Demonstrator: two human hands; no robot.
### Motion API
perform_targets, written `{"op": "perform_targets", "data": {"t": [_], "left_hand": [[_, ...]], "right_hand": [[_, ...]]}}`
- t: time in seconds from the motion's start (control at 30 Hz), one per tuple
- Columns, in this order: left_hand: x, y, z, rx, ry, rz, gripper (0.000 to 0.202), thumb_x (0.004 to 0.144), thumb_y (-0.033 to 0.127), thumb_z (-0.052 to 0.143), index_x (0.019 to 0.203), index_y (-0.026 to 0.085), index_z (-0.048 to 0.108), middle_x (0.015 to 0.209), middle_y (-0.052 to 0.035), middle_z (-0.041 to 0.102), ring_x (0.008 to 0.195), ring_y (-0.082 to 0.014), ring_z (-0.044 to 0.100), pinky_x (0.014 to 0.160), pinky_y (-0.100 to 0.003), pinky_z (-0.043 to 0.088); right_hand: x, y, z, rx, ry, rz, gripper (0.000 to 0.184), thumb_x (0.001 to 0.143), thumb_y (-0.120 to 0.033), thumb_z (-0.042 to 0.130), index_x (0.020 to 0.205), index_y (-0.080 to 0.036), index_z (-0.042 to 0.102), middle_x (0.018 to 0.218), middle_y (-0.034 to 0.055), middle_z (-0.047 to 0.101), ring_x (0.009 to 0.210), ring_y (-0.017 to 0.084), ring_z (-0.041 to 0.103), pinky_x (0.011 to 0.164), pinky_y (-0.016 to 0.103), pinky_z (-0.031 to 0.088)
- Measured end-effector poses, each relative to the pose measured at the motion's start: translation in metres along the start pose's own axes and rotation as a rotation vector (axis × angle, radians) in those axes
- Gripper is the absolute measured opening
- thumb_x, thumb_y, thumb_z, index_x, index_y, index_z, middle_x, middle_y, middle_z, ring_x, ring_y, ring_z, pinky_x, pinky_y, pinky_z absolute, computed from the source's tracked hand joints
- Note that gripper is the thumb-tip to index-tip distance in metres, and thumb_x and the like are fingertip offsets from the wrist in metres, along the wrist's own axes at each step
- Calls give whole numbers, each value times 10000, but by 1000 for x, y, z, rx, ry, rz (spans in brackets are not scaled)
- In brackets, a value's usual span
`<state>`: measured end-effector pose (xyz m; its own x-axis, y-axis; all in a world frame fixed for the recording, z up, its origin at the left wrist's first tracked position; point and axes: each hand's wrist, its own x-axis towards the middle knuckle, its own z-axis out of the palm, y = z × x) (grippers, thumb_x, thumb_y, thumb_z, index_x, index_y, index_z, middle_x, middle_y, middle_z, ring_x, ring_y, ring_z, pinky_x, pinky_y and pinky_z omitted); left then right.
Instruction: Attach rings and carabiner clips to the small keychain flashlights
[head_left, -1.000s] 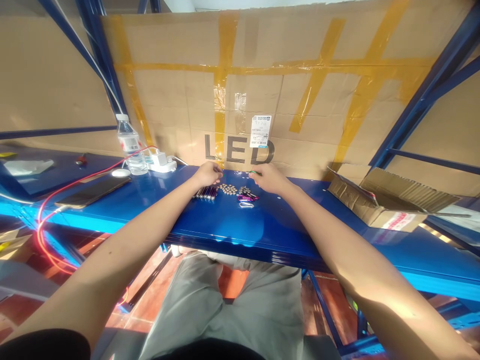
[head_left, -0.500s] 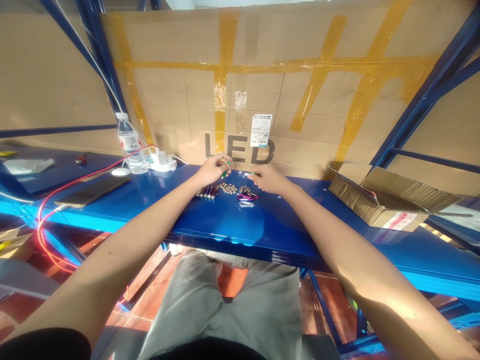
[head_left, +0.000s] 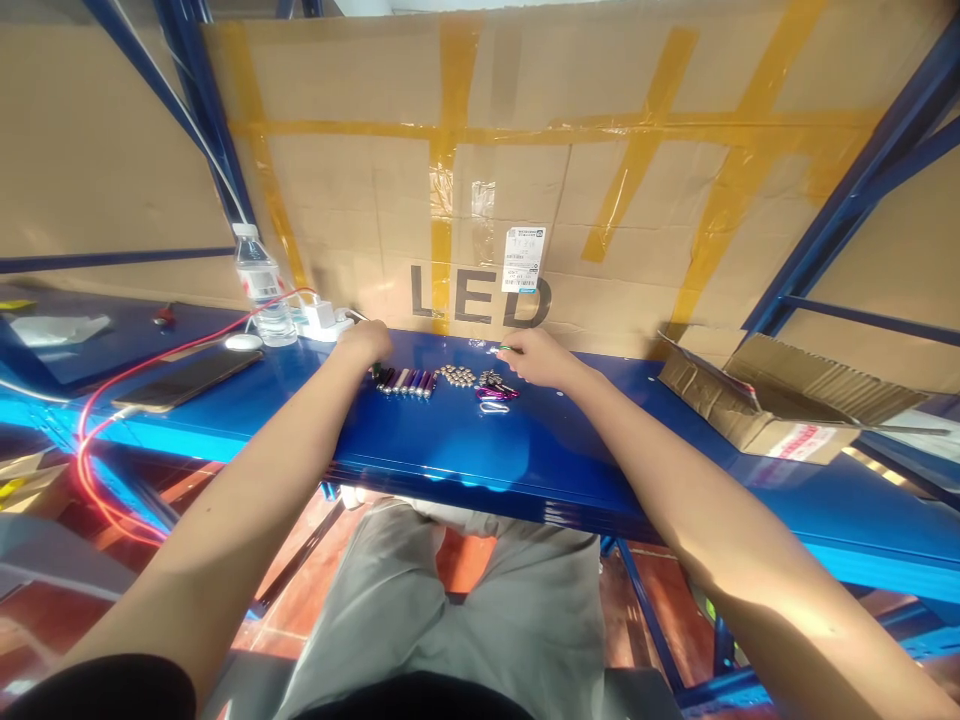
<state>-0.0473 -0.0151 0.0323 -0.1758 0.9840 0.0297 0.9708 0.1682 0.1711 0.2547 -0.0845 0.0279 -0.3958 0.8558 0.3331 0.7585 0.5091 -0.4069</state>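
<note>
My left hand is at the left end of a row of small metallic tubes, in purple, silver and dark colours. Its fingers are curled, their tips mostly hidden; a dark end shows just below them, too small to name. My right hand is closed in a pinch on a small green piece, mostly covered by the fingers. Between the hands lie a cluster of small round metal pieces and a pile of small metal fittings. Closer to me are purple clips and a silver carabiner-like clip.
The blue tabletop ends at a front edge above my lap. On the left stand a water bottle, a white power adapter and a phone with a red cable. An open cardboard box sits right; a large cardboard panel stands behind.
My left hand has moved left and slightly down, from above the tubes with a green piece to the row's left end. My right hand stays in place, still pinching.
</note>
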Motion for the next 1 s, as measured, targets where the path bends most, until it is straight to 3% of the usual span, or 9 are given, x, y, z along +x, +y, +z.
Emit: {"op": "perform_targets", "data": {"t": [0.17,0.37,0.5,0.67,0.77,0.87,0.93,1.0], "left_hand": [[-8,1,0,65,11,77,199,614,311,790,703,161,696,442,-87,574,569,-272,664,692,-361,557],[-10,3,0,93,-149,95,178,596,289,791,701,166,717,461,-104,587,638,-316,697,737,-402,558],[-10,3,1,35,-62,194,187,593,309,785,704,171,726,484,-106,601,650,-317,697,741,-406,556],[-11,4,1,81,-87,202,178,576,290,791,692,178,716,525,-123,626,746,-349,716,759,-404,551],[-13,8,0,69,-7,125,198,600,268,785,756,163,720,641,-157,681,839,-373,722,773,-408,552],[-19,15,2,-22,201,30,232,720,241,703,919,123,722,923,-224,732,961,-385,709,809,-423,547],[-26,24,5,-133,330,191,211,827,229,601,976,124,706,1048,-220,726,999,-350,693,843,-412,536],[-36,35,10,-304,366,488,199,877,219,549,1006,154,686,1050,-147,733,966,-271,679,865,-365,528]], "right_hand": [[0,-1,0,-13,-14,2,410,968,-260,532,622,-216,317,619,-5,435,625,154,430,621,309,309],[0,-1,0,-9,-21,2,412,961,-254,534,610,-216,321,611,-11,415,618,153,424,623,307,315],[0,-1,0,-2,-24,2,415,959,-253,541,607,-216,322,612,-11,415,615,151,429,621,308,318],[-1,-3,-1,0,-36,12,405,964,-249,531,602,-211,352,612,-3,445,615,152,439,621,309,323],[0,-2,0,2,-42,15,404,969,-256,530,598,-208,376,615,2,468,613,153,448,620,309,332],[1,0,1,18,-37,18,407,967,-263,547,595,-206,391,607,0,475,604,151,465,622,306,351],[1,0,1,59,-35,21,377,960,-268,564,611,-202,437,599,-7,481,581,147,480,615,301,365],[2,0,1,135,-41,43,293,957,-269,562,675,-195,538,580,-19,484,535,142,493,595,296,379]]}}
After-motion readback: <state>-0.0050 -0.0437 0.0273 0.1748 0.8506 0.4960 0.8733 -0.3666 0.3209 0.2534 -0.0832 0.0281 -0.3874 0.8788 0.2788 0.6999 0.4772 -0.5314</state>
